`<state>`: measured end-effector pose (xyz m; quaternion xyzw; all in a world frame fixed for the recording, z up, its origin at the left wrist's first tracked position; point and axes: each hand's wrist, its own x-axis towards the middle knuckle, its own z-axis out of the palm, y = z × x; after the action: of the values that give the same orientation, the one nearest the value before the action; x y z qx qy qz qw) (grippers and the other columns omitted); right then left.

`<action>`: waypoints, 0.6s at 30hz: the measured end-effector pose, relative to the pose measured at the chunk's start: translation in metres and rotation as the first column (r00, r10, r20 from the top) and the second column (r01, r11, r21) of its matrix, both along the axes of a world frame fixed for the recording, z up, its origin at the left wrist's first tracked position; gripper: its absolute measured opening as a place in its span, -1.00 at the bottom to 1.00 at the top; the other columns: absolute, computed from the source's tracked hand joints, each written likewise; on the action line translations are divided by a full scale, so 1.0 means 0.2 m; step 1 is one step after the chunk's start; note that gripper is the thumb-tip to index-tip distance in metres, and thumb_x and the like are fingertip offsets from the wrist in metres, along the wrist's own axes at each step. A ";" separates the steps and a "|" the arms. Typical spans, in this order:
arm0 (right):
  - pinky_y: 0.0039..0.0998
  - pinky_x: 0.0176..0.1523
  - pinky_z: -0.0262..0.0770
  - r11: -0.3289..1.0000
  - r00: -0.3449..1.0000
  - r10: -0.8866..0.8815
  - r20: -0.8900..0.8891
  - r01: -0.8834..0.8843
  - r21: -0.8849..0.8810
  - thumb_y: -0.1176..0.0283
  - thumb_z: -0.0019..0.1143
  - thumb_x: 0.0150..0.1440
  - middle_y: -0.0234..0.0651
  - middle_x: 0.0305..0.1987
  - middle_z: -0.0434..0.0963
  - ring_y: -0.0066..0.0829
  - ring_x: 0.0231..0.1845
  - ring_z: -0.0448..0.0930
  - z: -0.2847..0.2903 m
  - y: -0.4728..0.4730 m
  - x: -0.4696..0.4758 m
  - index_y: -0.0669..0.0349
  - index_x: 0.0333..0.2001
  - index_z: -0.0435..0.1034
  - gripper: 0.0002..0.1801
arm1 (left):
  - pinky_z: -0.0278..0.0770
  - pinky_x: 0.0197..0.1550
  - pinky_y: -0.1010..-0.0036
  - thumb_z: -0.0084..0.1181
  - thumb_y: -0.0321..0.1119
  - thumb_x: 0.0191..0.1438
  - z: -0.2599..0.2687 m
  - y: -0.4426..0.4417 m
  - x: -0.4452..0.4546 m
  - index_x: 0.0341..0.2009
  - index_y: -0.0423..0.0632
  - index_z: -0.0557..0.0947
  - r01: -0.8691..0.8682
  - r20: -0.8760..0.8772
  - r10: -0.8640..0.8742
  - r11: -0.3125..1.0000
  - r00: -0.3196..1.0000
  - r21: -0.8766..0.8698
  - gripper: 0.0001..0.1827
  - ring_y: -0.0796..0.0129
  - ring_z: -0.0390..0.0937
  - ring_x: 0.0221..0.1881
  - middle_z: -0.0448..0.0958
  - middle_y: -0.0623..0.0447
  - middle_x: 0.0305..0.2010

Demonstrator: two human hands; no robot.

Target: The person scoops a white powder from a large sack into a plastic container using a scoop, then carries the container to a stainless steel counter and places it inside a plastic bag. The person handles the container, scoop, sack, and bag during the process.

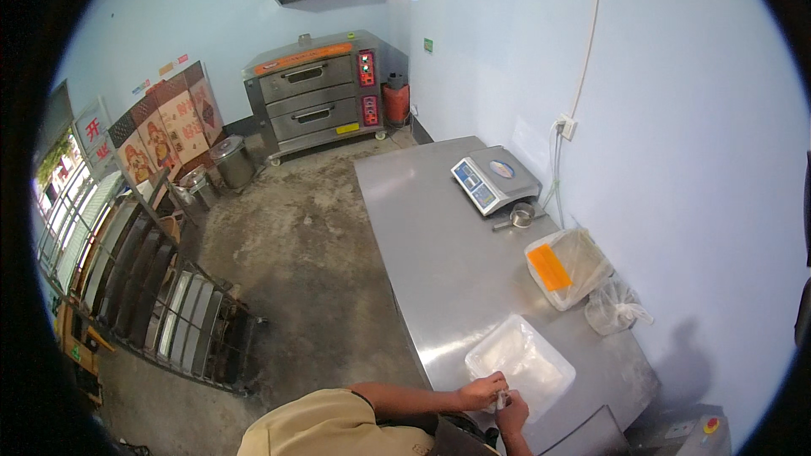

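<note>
A white plastic tub [551, 354] stands on the stainless steel table [424, 259], with clear plastic film or a bag lying over its contents. At its near edge my left hand [483, 391] and my right hand [512, 413] are close together, fingers closed on a gathered bit of pale plastic [501, 399]. Whether this bit is part of the film over the tub cannot be told. What is inside the tub looks whitish and is blurred by the plastic.
Along the wall are a digital scale [497, 178], a metal measuring cup [522, 215], a bag-lined tub [580, 269] with an orange scraper [550, 267], and a knotted plastic bag [614, 307]. A tray rack [146, 278] stands left, a deck oven [317, 92] beyond.
</note>
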<state>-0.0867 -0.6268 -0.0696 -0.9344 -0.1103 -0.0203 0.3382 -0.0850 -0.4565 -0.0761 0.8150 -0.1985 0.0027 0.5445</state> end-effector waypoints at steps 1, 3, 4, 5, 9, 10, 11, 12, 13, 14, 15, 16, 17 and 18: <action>-0.06 -0.29 0.50 0.999 0.999 -0.020 0.029 0.019 0.036 0.24 0.25 0.18 -0.10 -0.50 0.58 0.06 -0.38 0.64 -0.02 -0.01 0.00 0.15 -0.35 0.48 -0.78 | 0.54 -0.06 0.10 0.09 -0.47 0.16 0.01 -0.01 0.02 -0.06 -0.11 0.53 -0.009 -0.015 0.009 1.000 1.000 -0.003 -0.77 -0.17 0.54 -0.10 0.42 -0.15 -0.01; -0.07 -0.28 0.51 0.996 0.998 -0.051 -0.036 0.054 0.072 0.27 0.28 0.16 -0.06 -0.46 0.58 0.06 -0.36 0.64 -0.05 -0.02 -0.02 0.19 -0.35 0.47 -0.77 | 0.53 -0.06 0.13 0.12 -0.48 0.12 -0.02 -0.01 0.03 -0.11 -0.10 0.57 -0.039 -0.052 0.039 0.999 0.998 0.000 -0.79 -0.14 0.54 -0.11 0.48 -0.11 -0.10; -0.07 -0.27 0.52 0.994 0.996 -0.060 -0.073 0.066 0.092 0.28 0.29 0.15 -0.05 -0.44 0.59 0.07 -0.36 0.63 -0.07 -0.01 -0.03 0.20 -0.35 0.47 -0.77 | 0.53 -0.06 0.14 0.14 -0.46 0.10 -0.05 0.00 0.03 -0.13 -0.11 0.58 -0.044 -0.043 0.044 0.999 0.998 0.004 -0.79 -0.13 0.54 -0.11 0.50 -0.12 -0.12; -0.07 -0.27 0.52 0.992 0.996 -0.050 -0.080 0.059 0.115 0.30 0.31 0.13 -0.04 -0.43 0.58 0.07 -0.35 0.63 -0.08 0.00 -0.04 0.22 -0.35 0.47 -0.77 | 0.53 -0.07 0.15 0.15 -0.45 0.08 -0.08 0.02 0.04 -0.15 -0.11 0.59 -0.049 -0.034 0.050 0.999 0.998 0.009 -0.80 -0.12 0.54 -0.11 0.51 -0.12 -0.14; -0.06 -0.24 0.52 0.983 0.988 -0.066 -0.137 0.089 0.161 0.38 0.33 0.06 -0.05 -0.40 0.58 0.06 -0.32 0.62 -0.18 -0.06 -0.05 0.24 -0.37 0.46 -0.80 | 0.52 -0.07 0.17 0.22 -0.37 0.02 -0.08 -0.02 0.09 -0.19 -0.12 0.62 -0.061 -0.127 0.060 0.998 0.990 -0.005 -0.76 -0.10 0.55 -0.12 0.56 -0.14 -0.17; -0.06 -0.23 0.52 0.981 0.983 -0.060 -0.171 0.090 0.173 0.40 0.33 0.04 -0.06 -0.39 0.58 0.06 -0.31 0.62 -0.17 -0.04 -0.07 0.24 -0.38 0.45 -0.81 | 0.52 -0.09 0.17 0.24 -0.36 0.01 -0.10 -0.01 0.08 -0.19 -0.12 0.62 -0.083 -0.134 0.082 0.997 0.988 -0.003 -0.76 -0.08 0.56 -0.14 0.56 -0.14 -0.19; -0.07 -0.22 0.52 0.988 0.988 -0.044 -0.147 0.065 0.140 0.42 0.33 0.04 -0.08 -0.39 0.57 0.03 -0.32 0.62 -0.15 -0.02 -0.07 0.24 -0.37 0.47 -0.83 | 0.53 -0.10 0.16 0.27 -0.36 0.01 -0.11 -0.01 0.07 -0.20 -0.12 0.62 -0.105 -0.141 0.104 0.994 0.985 0.000 -0.75 -0.07 0.57 -0.15 0.56 -0.13 -0.20; -0.09 -0.22 0.53 0.993 0.992 -0.035 -0.121 0.048 0.104 0.43 0.33 0.04 -0.11 -0.39 0.56 0.01 -0.32 0.62 -0.13 -0.02 -0.06 0.24 -0.36 0.49 -0.85 | 0.53 -0.12 0.16 0.29 -0.35 0.00 -0.11 -0.01 0.07 -0.20 -0.13 0.62 -0.120 -0.145 0.119 0.993 0.982 0.000 -0.75 -0.06 0.58 -0.17 0.57 -0.13 -0.21; -0.11 -0.21 0.53 0.997 0.995 -0.025 -0.095 0.031 0.068 0.45 0.32 0.03 -0.13 -0.40 0.56 -0.02 -0.33 0.62 -0.12 -0.03 -0.06 0.24 -0.36 0.50 -0.86 | 0.53 -0.12 0.16 0.29 -0.35 0.00 -0.11 0.00 0.07 -0.20 -0.12 0.62 -0.103 -0.104 0.101 0.995 0.989 -0.006 -0.74 -0.06 0.58 -0.17 0.57 -0.13 -0.21; -0.12 -0.22 0.53 0.998 0.999 -0.008 -0.034 0.010 0.059 0.46 0.33 0.03 -0.15 -0.39 0.55 -0.05 -0.33 0.62 -0.10 -0.03 -0.05 0.24 -0.34 0.52 -0.87 | 0.53 -0.12 0.17 0.29 -0.35 -0.01 -0.10 0.00 0.07 -0.20 -0.12 0.62 -0.086 -0.063 0.085 0.996 0.994 -0.011 -0.74 -0.06 0.58 -0.17 0.57 -0.13 -0.21; -0.14 -0.23 0.53 0.999 1.000 0.005 0.027 -0.006 0.046 0.46 0.33 0.04 -0.16 -0.38 0.55 -0.07 -0.33 0.61 -0.07 -0.04 -0.03 0.24 -0.33 0.54 -0.87 | 0.54 -0.12 0.17 0.29 -0.35 -0.02 -0.09 0.00 0.07 -0.20 -0.11 0.61 -0.065 -0.023 0.065 0.998 0.998 -0.019 -0.74 -0.06 0.59 -0.17 0.58 -0.13 -0.21; -0.15 -0.24 0.53 0.999 0.996 0.019 0.085 -0.022 0.030 0.47 0.34 0.04 -0.18 -0.37 0.54 -0.10 -0.33 0.61 -0.04 -0.05 -0.01 0.24 -0.31 0.56 -0.87 | 0.54 -0.11 0.16 0.26 -0.35 -0.02 -0.06 -0.01 0.07 -0.21 -0.11 0.62 -0.073 -0.044 0.072 0.997 0.996 -0.010 -0.75 -0.07 0.58 -0.16 0.58 -0.14 -0.21; -0.15 -0.25 0.52 0.999 0.998 0.011 0.070 -0.015 0.049 0.47 0.33 0.05 -0.16 -0.38 0.54 -0.08 -0.32 0.60 0.00 -0.04 0.00 0.26 -0.33 0.56 -0.88 | 0.54 -0.10 0.15 0.24 -0.35 -0.02 -0.04 -0.02 0.07 -0.23 -0.10 0.62 -0.080 -0.066 0.080 0.997 0.995 -0.002 -0.77 -0.08 0.58 -0.15 0.58 -0.15 -0.22; -0.15 -0.26 0.51 0.997 0.998 0.011 0.054 -0.015 0.072 0.48 0.33 0.05 -0.14 -0.40 0.53 -0.07 -0.31 0.60 0.04 -0.02 0.01 0.27 -0.34 0.55 -0.89 | 0.54 -0.09 0.15 0.21 -0.35 -0.02 -0.05 -0.01 0.07 -0.24 -0.09 0.62 -0.095 -0.086 0.096 0.995 0.992 0.011 -0.79 -0.09 0.58 -0.15 0.58 -0.16 -0.22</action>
<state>-0.0856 -0.6308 -0.0610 -0.9199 -0.1247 -0.0473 0.3687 -0.0717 -0.4587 -0.0858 0.8248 -0.1356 -0.0074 0.5489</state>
